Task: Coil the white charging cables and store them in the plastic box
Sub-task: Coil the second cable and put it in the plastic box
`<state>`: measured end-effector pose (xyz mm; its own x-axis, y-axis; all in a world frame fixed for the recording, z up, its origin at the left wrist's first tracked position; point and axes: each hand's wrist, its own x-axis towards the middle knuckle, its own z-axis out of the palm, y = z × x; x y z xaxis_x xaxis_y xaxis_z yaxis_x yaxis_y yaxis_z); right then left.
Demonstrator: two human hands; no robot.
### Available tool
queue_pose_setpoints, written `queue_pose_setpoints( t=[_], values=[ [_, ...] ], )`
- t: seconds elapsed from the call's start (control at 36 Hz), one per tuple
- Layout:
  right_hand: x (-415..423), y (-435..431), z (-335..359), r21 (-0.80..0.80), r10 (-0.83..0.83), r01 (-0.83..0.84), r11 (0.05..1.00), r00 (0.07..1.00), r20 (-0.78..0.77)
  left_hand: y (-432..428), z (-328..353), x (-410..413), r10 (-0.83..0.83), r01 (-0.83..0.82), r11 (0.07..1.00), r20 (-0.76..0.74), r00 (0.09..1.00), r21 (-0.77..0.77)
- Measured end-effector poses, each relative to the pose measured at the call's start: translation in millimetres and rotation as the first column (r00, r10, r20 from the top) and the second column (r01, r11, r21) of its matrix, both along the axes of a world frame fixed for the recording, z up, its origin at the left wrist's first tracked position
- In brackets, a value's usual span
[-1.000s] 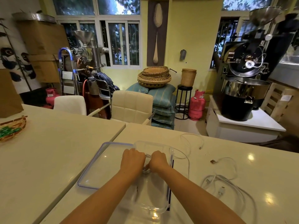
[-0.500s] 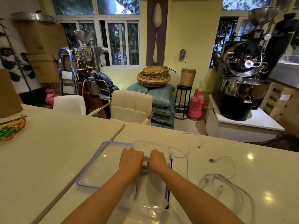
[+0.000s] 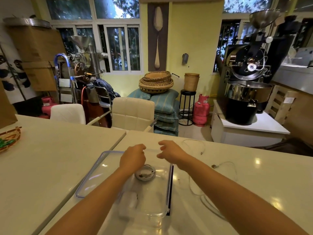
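Note:
A coiled white cable point(image 3: 145, 173) lies inside the clear plastic box point(image 3: 162, 212) on the white table. A white adapter point(image 3: 128, 201) rests nearer me in the same box. My left hand point(image 3: 133, 157) hovers above the box's far end, fingers loosely curled, holding nothing. My right hand point(image 3: 171, 150) is beside it, fingers apart and empty. Loose white cables lie to the right: one thin loop point(image 3: 196, 143) at the far edge, one with a USB plug point(image 3: 215, 166), and a tangle point(image 3: 205, 200) partly hidden under my right forearm.
The box's clear lid point(image 3: 94, 173) with a blue rim lies flat left of the box. A woven basket point(image 3: 9, 139) sits at the table's left edge. Two cream chairs point(image 3: 133, 112) stand behind the table.
Both hands let go of the coiled cable, which now lies in the box. They lifted and moved away from me, spreading apart.

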<state>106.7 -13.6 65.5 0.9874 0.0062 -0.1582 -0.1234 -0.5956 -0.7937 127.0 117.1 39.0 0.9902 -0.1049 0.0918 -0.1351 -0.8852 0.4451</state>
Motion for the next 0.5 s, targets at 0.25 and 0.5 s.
queue_pose_setpoints(
  t=[0.25, 0.5],
  values=[
    [-25, -83, 37, 0.116, -0.144, 0.133, 0.984, 0.985, 0.1, -51, 28, -13, -0.208, 0.207, 0.971, 0.005, 0.978, -0.117],
    [-43, -161, 21, 0.102, -0.321, 0.311, 0.945, 0.941, 0.105, -130, 31, -26, -0.385, 0.383, 0.92, -0.013, 0.923, -0.078]
  ],
)
